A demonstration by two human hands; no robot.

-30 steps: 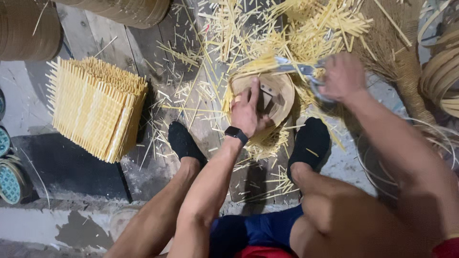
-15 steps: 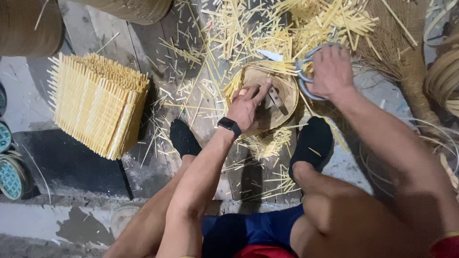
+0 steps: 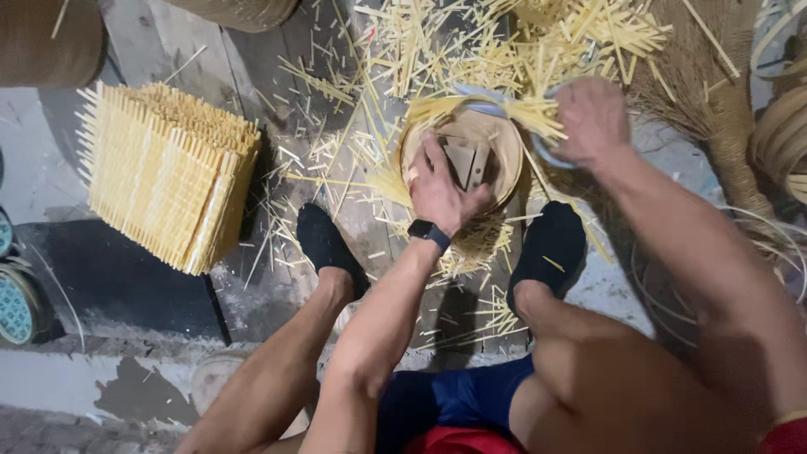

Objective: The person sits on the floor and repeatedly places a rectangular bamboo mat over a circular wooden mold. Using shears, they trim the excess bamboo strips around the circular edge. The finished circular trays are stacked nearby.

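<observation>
1. My left hand (image 3: 439, 189) rests curled over the near rim of the round wooden block (image 3: 462, 155) between my feet, fingers by the metal blade (image 3: 467, 162).
2. My right hand (image 3: 593, 118) grips a bundle of bamboo sticks (image 3: 504, 109) lying across the block's far rim.
3. I judge the left fingers could get nicked, being so near the blade.
4. The right hand's fingertips are hidden; the blade's shape is unclear.

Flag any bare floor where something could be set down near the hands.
Bare: dark mat below the stacked yellow stick bundle; grey concrete beneath it. Crowded: loose sticks around the round wooden block, where left hand and right hand work.
</observation>
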